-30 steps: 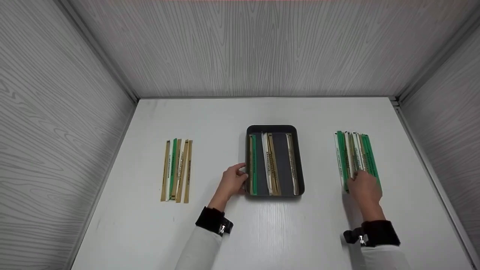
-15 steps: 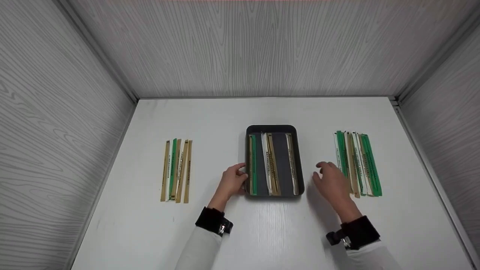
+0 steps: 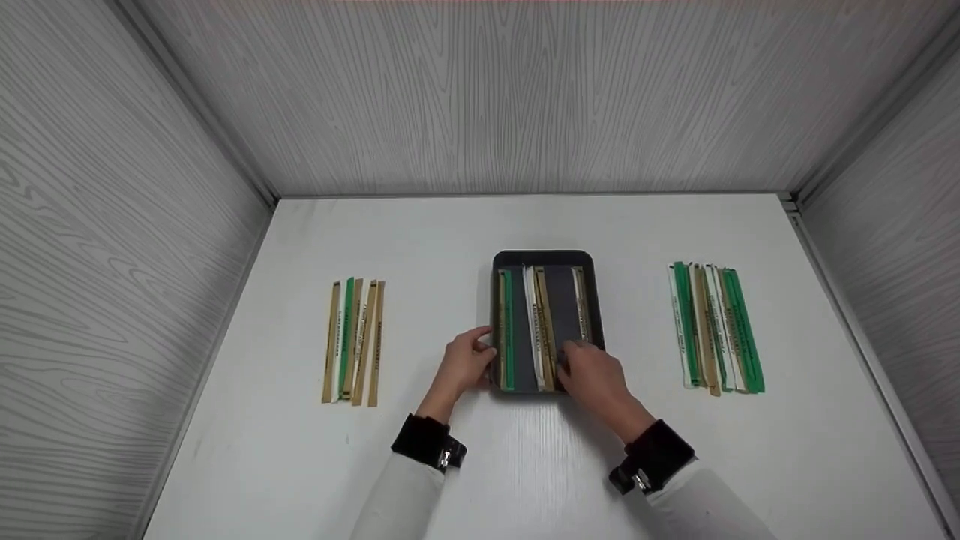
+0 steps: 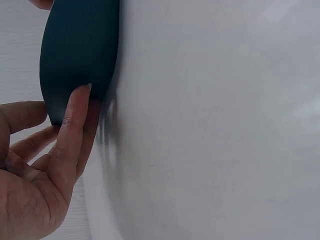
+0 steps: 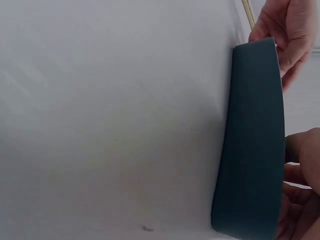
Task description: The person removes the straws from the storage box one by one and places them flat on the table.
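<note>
A dark rectangular tray (image 3: 544, 397) sits mid-table with several long, thin, printed paper-wrapped sticks (image 3: 537, 315) in brown, green and white. My left hand (image 3: 466, 361) grips its left wall near the front corner. In the left wrist view, fingers of the left hand (image 4: 55, 160) lie on the outer wall. My right hand (image 3: 596, 375) reaches over the tray's front right corner, fingers curled down inside beside the middle sticks. It covers the lower end of the right-hand sticks (image 3: 580, 300). The tray wall (image 5: 252, 145) hides its fingertips in the right wrist view, so any grip cannot be told.
Another row of wrapped sticks (image 3: 352, 341) lies on the table to the left. A denser row of green, white and brown sticks (image 3: 716, 330) lies to the right. Grey wood-grain panels (image 3: 487, 97) enclose the white table (image 3: 450, 225) at the back and sides.
My right hand has left the right-hand row of sticks and moved left into the tray. My left hand and the tray have stayed in place.
</note>
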Action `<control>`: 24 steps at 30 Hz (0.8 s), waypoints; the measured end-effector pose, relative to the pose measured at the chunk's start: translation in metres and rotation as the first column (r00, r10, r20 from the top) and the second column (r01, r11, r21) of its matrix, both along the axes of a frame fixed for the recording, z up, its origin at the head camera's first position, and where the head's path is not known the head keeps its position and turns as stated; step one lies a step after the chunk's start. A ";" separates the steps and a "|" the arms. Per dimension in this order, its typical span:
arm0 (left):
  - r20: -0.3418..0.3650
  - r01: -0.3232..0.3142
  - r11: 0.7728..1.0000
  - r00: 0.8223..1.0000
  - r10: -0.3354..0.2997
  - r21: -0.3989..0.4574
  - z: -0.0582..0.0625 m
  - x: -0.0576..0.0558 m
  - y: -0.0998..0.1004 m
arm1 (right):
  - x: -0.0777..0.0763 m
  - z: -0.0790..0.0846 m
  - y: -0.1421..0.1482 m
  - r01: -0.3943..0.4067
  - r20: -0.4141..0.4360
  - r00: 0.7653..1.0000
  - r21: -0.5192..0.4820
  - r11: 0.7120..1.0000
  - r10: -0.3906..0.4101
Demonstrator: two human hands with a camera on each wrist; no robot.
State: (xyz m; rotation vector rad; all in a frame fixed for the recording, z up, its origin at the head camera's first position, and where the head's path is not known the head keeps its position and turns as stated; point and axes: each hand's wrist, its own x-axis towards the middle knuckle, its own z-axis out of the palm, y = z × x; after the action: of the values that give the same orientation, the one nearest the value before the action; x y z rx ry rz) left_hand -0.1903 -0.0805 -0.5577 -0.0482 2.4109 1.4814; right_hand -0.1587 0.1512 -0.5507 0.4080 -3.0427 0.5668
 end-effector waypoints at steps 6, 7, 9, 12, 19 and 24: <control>0.013 -0.003 1.000 1.000 0.003 0.012 -0.002 0.003 -0.001 | -0.003 -0.006 -0.007 0.029 0.072 0.997 0.037 0.999 -0.031; 0.010 -0.004 1.000 1.000 0.004 0.010 -0.003 0.003 -0.001 | -0.004 -0.007 -0.008 0.032 0.085 0.996 0.033 0.999 -0.035; 0.001 -0.005 1.000 1.000 0.005 0.008 -0.002 0.003 -0.001 | -0.005 -0.008 -0.009 0.039 0.099 0.994 0.022 0.999 -0.041; -0.009 -0.008 1.000 1.000 0.008 0.004 -0.002 0.003 -0.002 | -0.007 -0.009 -0.011 0.050 0.103 0.993 0.007 0.999 -0.051; 0.023 -0.006 1.000 1.000 0.006 0.010 -0.002 0.001 -0.002 | -0.010 -0.012 -0.014 0.063 0.053 0.996 0.053 0.997 -0.066; 0.042 -0.015 1.000 0.999 0.014 0.025 -0.001 0.000 -0.002 | -0.012 -0.015 -0.015 0.086 0.028 0.996 0.040 0.995 -0.087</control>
State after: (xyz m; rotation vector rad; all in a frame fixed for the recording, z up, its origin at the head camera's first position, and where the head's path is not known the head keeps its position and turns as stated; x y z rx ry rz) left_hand -0.1902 -0.0826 -0.5591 -0.0899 2.3635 1.5013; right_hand -0.1708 0.1366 -0.5652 0.2691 -3.0863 0.5143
